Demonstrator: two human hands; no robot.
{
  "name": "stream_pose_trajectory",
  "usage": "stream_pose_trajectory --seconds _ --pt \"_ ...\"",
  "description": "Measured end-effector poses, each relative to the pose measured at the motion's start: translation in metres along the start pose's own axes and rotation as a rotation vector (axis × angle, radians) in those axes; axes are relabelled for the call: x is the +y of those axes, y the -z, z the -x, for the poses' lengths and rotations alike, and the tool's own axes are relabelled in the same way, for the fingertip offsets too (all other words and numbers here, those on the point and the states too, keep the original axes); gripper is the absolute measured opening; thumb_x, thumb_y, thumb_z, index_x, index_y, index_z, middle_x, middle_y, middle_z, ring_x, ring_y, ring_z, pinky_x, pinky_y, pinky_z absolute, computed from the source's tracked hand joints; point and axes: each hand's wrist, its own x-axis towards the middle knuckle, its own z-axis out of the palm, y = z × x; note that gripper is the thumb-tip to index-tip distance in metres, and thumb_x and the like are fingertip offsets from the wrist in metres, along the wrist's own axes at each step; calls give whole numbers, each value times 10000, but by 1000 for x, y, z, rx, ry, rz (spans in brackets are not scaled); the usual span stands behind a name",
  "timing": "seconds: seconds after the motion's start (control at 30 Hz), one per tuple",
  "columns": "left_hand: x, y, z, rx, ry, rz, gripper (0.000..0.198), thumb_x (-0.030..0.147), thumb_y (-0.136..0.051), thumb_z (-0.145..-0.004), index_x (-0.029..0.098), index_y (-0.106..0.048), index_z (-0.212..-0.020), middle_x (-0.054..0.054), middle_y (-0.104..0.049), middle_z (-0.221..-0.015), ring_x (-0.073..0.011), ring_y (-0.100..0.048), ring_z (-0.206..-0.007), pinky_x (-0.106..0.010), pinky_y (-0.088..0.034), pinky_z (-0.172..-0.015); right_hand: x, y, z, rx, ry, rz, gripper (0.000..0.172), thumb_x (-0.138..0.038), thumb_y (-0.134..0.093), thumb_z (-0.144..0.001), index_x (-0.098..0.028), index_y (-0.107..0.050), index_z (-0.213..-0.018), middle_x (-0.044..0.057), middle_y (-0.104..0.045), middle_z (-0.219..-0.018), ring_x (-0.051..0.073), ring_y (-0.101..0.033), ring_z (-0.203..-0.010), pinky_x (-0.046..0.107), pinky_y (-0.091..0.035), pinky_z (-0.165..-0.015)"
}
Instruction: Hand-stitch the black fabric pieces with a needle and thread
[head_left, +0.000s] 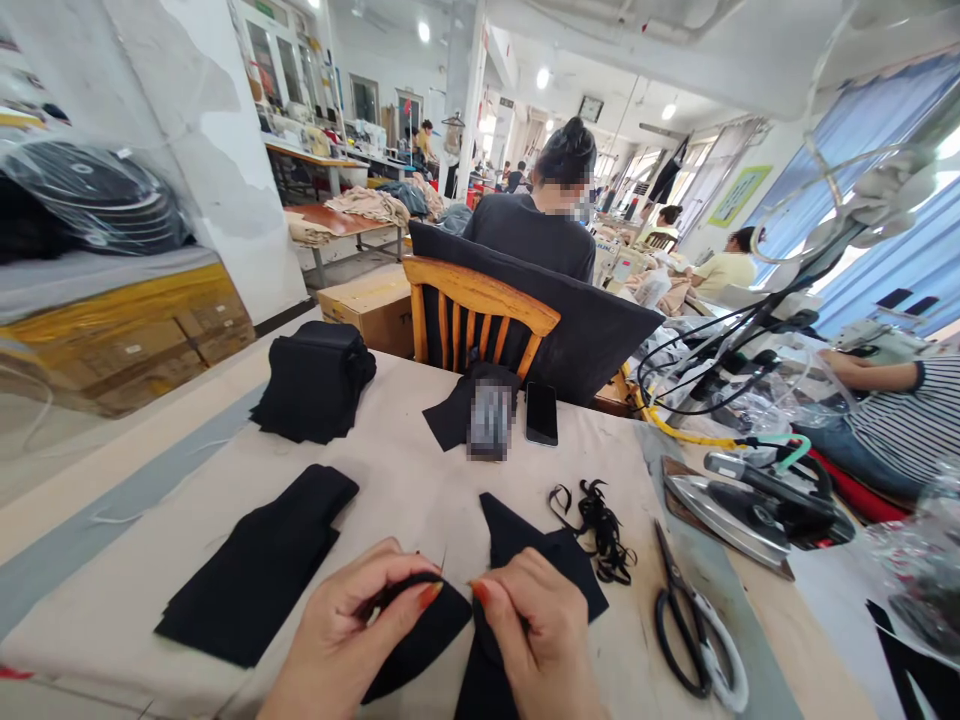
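My left hand (352,630) pinches a thin black strip against a rounded piece of black fabric (420,640) at the near edge of the table. My right hand (536,630) is closed on another black fabric piece (525,545) whose pointed end lies toward the middle of the table. The two thumbs almost meet, with a fine thread or needle between them that is too small to make out.
A flat black fabric stack (255,570) lies to the left, a taller folded pile (315,380) farther back. Black ribbon scraps (600,520), scissors (694,630), an iron (742,505) and a phone (541,413) lie on the right. A person sits ahead on a wooden chair (480,315).
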Motion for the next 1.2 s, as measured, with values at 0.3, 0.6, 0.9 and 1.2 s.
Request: stream_pose_trajectory --seconds 0.3,0.6,0.9,1.2 --pt "4 0 4 -24 -53 -65 125 222 -656 -809 289 -761 -821 16 -581 -638 -152 -536 -600 -228 -417 -539 -18 11 -11 60 182 126 218 -151 -521 -927 -179 -633 -742 19 -589 -590 147 -499 -557 282 -316 -546" --pt "5 2 5 -41 -50 -56 139 228 -653 -813 316 -758 -838 23 -573 -645 -151 -535 -604 -222 -420 -541 -19 13 -14 32 205 174 239 -163 -522 -933 -178 -621 -716 16 -570 -574 142 -459 -539 283 -308 -544" --pt "5 3 5 -68 -31 -124 112 268 -645 -823 287 -752 -797 11 -587 -645 -162 -544 -604 -228 -430 -542 -22 21 -19 -25 280 340 302 -226 -518 -950 -193 -585 -657 9 -554 -552 142 -466 -527 281 -310 -544" --pt "12 8 -1 -270 -37 -275 210 314 -569 -871 286 -748 -766 12 -585 -634 -166 -563 -605 -237 -423 -572 -20 27 -24 -97 406 499 391 -288 -478 -968 -184 -544 -598 7 -570 -540 144 -485 -530 298 -258 -523"
